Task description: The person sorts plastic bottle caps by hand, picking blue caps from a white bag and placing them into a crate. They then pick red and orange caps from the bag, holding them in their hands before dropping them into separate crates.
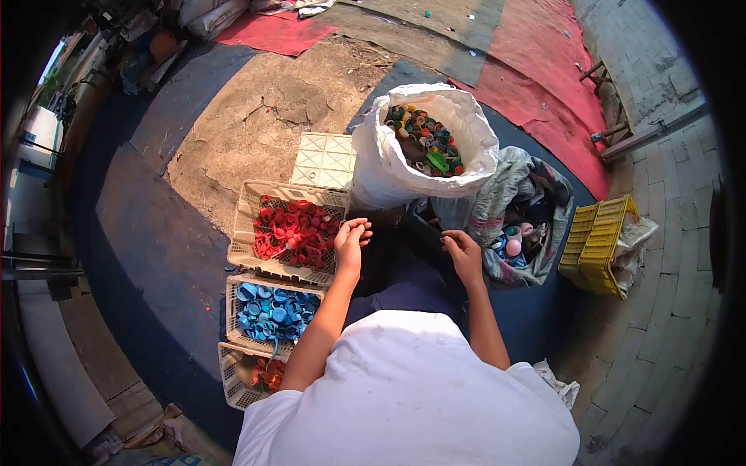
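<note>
My left hand [353, 237] is beside the right edge of a crate of red caps [299, 231], its fingers curled together; what they hold, if anything, is too small to make out. Across my lap, my right hand [460, 247] has its fingers pinched near the patterned sack [497, 206]; its contents, if any, are hidden. In front of both hands stands a white sack [373, 175] holding mixed coloured caps [426, 140]. Left of my left forearm are a crate of blue caps [276, 312] and a crate of orange caps [268, 373].
A pale crate [325, 159] with a lattice surface stands behind the red caps. To the right, a yellow crate [594, 241] stands near the block wall [668, 217]. Red matting [544, 85] covers part of the ground beyond the sacks.
</note>
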A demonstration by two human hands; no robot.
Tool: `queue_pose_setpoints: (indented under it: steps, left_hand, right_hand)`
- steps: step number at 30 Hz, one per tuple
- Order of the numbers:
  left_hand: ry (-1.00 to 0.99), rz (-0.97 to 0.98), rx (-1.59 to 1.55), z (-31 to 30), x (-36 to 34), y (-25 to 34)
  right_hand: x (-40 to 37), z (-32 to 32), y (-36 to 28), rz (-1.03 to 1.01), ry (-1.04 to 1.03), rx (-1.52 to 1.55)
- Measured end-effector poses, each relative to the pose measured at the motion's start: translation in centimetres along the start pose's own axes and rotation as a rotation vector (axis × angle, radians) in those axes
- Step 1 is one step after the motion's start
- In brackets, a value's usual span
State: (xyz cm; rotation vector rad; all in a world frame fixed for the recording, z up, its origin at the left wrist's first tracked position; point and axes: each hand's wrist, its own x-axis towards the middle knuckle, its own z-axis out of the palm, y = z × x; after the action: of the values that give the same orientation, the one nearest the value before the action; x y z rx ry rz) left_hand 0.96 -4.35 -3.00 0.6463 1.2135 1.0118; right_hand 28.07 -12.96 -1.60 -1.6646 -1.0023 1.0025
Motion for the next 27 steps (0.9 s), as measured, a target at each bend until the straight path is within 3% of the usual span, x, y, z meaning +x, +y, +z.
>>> queue_pose_setpoints:
  steps: [4, 11, 15, 17, 19, 22, 25, 26, 27]
  left_hand:
    - [0.091, 0.151, 0.010, 4.2, 4.0, 2.0]
    - [-0.051, 0.307, -0.064, 13.4, 8.6, 6.4]
    - [-0.051, 0.380, 0.089, 17.1, 8.7, 7.0]
    - [-0.060, 0.420, 0.206, 17.7, 9.0, 6.5]
    - [-0.075, 0.501, 0.369, 17.8, 9.6, 6.5]
    - [-0.029, 0.465, 0.351, 18.7, 10.6, 6.7]
    - [-0.012, 0.569, 0.570, 18.9, 10.7, 8.4]
    - [-0.031, 0.553, 0.580, 18.8, 10.6, 8.7]
    - [-0.050, 0.540, 0.590, 18.6, 10.5, 9.1]
  right_hand:
    - [5.4, -2.9, -3.2, 0.205, 0.094, 0.453]
    - [17.4, -5.9, -7.3, -0.122, -0.022, 0.441]
    - [25.8, -5.3, -8.0, -0.034, -0.208, -0.025]
    - [31.6, -2.9, -3.8, -0.033, -0.266, 0.047]
    - [36.6, -0.4, -2.7, 0.134, -0.233, -0.058]
    - [41.7, 3.6, -0.3, 0.041, -0.175, -0.508]
    - [43.9, 5.2, 3.5, -0.041, -0.281, -0.634]
    - [46.6, 6.4, 10.4, -0.265, -0.261, -0.840]
    - [46.8, 5.9, 10.7, -0.212, -0.266, -0.803]
